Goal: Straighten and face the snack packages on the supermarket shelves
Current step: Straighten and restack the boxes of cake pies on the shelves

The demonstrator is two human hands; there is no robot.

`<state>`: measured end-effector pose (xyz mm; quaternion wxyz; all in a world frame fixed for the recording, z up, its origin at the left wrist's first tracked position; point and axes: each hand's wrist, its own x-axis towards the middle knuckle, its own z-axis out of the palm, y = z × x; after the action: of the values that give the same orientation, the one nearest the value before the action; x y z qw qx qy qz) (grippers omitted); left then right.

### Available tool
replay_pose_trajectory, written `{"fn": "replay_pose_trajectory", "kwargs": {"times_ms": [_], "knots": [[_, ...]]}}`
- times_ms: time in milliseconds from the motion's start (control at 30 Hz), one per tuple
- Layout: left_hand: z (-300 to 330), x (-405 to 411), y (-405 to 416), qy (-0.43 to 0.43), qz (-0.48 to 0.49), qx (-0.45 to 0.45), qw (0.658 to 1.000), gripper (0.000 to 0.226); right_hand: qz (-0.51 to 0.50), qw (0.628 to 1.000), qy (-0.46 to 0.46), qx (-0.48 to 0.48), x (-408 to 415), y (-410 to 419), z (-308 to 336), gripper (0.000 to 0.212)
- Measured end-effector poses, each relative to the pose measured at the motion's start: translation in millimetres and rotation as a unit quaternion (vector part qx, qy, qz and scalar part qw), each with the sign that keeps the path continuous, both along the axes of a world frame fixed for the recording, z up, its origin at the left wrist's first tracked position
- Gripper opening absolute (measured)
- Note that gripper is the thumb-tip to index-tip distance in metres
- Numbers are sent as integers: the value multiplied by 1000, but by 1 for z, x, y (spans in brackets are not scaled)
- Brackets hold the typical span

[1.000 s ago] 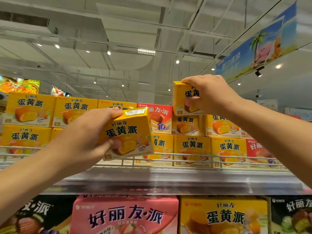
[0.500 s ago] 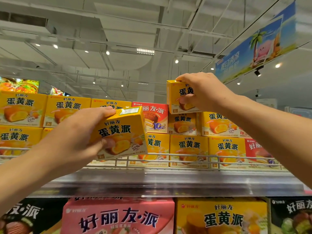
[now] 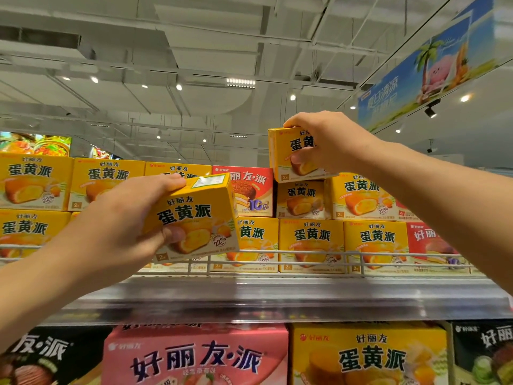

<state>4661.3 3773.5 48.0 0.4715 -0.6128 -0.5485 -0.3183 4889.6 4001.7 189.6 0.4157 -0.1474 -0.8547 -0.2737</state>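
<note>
Up at the centre-left of the frame, the left hand (image 3: 119,226) grips a yellow box (image 3: 194,218) tilted in front of the stacked rows, fingers curled over its top edge and thumb pressed on its face. Toward the upper right, the right hand (image 3: 330,143) clasps a second yellow box (image 3: 286,157) sitting atop the stack, just right of a red box (image 3: 247,190); the wire rail (image 3: 305,255) fronts the top shelf (image 3: 249,298)

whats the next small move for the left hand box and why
Probably set the tilted yellow box from the left hand into the shelf gap behind it, front squared. The right hand already holds its box atop the stack.
</note>
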Motion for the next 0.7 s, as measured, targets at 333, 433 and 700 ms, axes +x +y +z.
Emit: {"fn": "replay_pose_trajectory", "kwargs": {"times_ms": [333,433,700], "knots": [[-2,1,-3,-11,6,1,1000,74,-27,991,-38,-127,-8,12,-19,58],[-2,2,-3,-10,2,-3,1000,70,-38,983,-70,-167,-9,18,-32,57],[-2,0,1,-8,-3,-6,1000,76,-55,978,-100,-177,-3,27,-30,58]]}}
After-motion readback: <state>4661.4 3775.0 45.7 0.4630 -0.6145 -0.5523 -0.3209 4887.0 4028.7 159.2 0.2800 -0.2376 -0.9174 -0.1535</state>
